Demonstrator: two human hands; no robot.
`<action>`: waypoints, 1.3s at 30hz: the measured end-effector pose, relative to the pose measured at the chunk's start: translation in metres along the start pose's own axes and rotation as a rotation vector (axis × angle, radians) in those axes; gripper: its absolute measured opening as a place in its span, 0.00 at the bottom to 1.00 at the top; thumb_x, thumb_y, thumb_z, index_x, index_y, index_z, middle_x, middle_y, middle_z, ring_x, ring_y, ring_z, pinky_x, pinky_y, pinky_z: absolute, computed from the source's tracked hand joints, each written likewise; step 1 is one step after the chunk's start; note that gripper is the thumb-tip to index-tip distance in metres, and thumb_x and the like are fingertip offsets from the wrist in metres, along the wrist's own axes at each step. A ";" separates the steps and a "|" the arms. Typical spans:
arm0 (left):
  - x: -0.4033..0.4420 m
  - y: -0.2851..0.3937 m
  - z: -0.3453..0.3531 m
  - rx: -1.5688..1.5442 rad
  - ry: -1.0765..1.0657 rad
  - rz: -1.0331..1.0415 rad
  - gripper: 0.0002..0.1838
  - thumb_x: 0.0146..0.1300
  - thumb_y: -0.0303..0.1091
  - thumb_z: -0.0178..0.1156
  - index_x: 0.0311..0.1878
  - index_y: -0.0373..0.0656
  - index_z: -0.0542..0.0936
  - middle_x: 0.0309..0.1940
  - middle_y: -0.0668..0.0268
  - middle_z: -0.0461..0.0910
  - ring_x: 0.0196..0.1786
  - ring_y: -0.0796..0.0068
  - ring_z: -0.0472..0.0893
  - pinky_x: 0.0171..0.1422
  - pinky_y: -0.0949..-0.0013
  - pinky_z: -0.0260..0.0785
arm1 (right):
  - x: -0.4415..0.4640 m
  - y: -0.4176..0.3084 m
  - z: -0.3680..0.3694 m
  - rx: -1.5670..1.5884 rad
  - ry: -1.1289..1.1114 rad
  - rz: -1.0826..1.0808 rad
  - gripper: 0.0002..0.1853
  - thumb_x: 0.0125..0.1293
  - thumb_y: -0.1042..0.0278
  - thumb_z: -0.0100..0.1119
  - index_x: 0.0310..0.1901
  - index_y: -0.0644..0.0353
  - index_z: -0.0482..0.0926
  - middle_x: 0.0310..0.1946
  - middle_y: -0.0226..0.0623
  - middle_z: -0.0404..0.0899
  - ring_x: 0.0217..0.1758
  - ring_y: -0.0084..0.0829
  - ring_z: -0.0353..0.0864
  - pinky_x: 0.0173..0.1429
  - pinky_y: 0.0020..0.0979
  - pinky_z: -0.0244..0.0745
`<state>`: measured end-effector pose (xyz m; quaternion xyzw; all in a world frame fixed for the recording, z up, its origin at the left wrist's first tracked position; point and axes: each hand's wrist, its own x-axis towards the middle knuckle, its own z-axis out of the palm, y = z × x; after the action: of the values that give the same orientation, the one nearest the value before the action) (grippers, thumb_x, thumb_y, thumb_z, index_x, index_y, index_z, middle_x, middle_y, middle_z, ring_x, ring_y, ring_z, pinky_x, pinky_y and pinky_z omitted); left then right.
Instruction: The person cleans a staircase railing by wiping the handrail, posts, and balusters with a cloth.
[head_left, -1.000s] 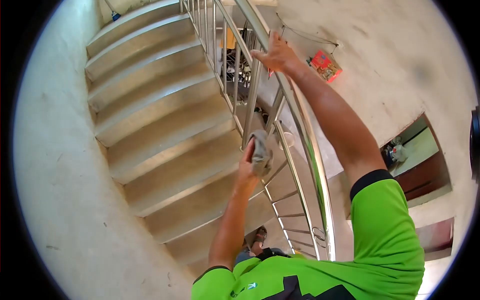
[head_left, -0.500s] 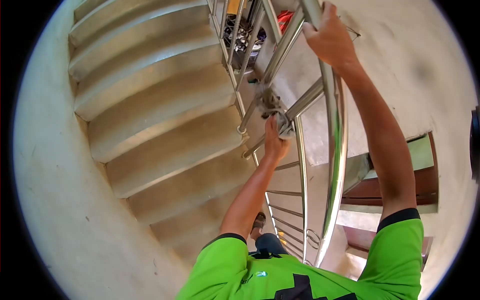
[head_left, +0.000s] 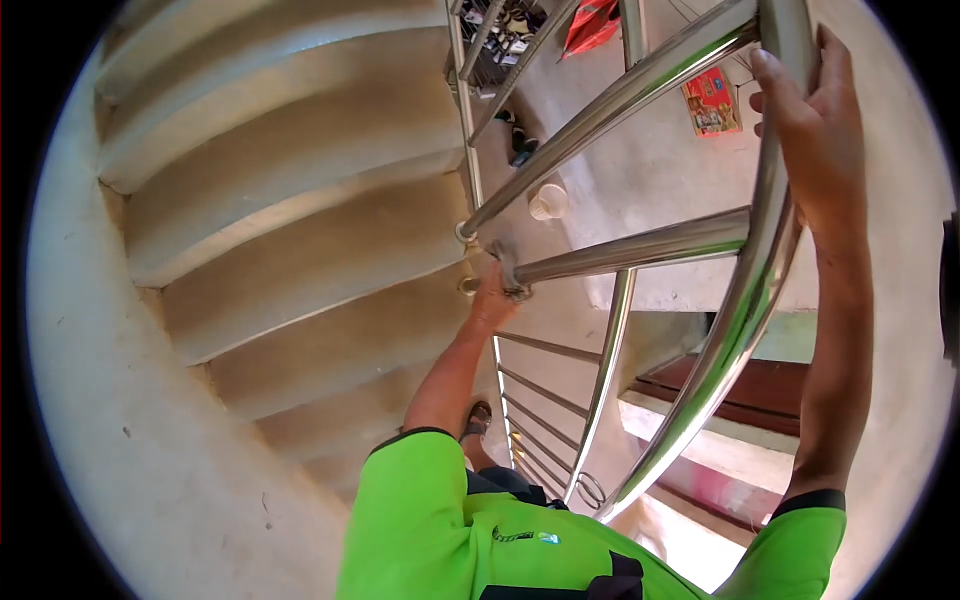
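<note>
My left hand [head_left: 490, 300] is closed on a grey cloth [head_left: 512, 276], low down at the stair end of a shiny metal baluster [head_left: 640, 250]. The cloth is bunched against the bar and partly hidden by my fingers. Higher up, my right hand [head_left: 825, 130] grips the thick curved metal handrail [head_left: 745, 310], its thumb on the near side and fingertips showing past the rail.
Curved concrete steps [head_left: 310, 220] run along the left beside a plain wall [head_left: 90, 330]. Beyond the railing, on the floor below, are a white bucket [head_left: 547, 202], a red printed box [head_left: 712, 103], a red item [head_left: 592, 25] and a shoe rack [head_left: 505, 35]. My sandalled foot [head_left: 477, 420] is on a step.
My left hand has brought the cloth down along the railing to a baluster's lower end. The view has shifted, and my right hand on the handrail now appears farther right.
</note>
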<state>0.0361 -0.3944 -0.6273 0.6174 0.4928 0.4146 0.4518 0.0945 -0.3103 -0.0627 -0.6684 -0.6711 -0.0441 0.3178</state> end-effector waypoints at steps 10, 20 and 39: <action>0.006 -0.081 0.036 0.009 0.008 -0.322 0.37 0.52 0.40 0.72 0.64 0.34 0.72 0.59 0.44 0.75 0.63 0.42 0.74 0.68 0.54 0.67 | -0.004 -0.011 -0.002 -0.065 0.016 -0.039 0.30 0.66 0.58 0.60 0.65 0.66 0.65 0.46 0.48 0.80 0.45 0.36 0.84 0.48 0.35 0.78; 0.013 0.163 -0.037 -0.626 0.071 0.185 0.29 0.53 0.30 0.73 0.59 0.40 0.77 0.55 0.57 0.78 0.57 0.55 0.78 0.64 0.60 0.69 | -0.002 -0.017 -0.004 -0.172 0.082 0.030 0.27 0.64 0.65 0.59 0.60 0.69 0.62 0.41 0.61 0.80 0.45 0.54 0.83 0.51 0.46 0.77; -0.105 0.028 0.042 -0.022 -0.115 -0.005 0.22 0.49 0.30 0.66 0.50 0.37 0.77 0.46 0.49 0.80 0.53 0.42 0.76 0.61 0.50 0.69 | -0.019 -0.027 0.017 -0.087 0.193 -0.160 0.25 0.67 0.68 0.57 0.61 0.69 0.64 0.36 0.44 0.77 0.27 0.29 0.79 0.30 0.32 0.76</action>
<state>0.0654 -0.5072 -0.6176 0.6339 0.4629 0.3826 0.4874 0.0618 -0.3217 -0.0761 -0.6186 -0.6858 -0.1624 0.3474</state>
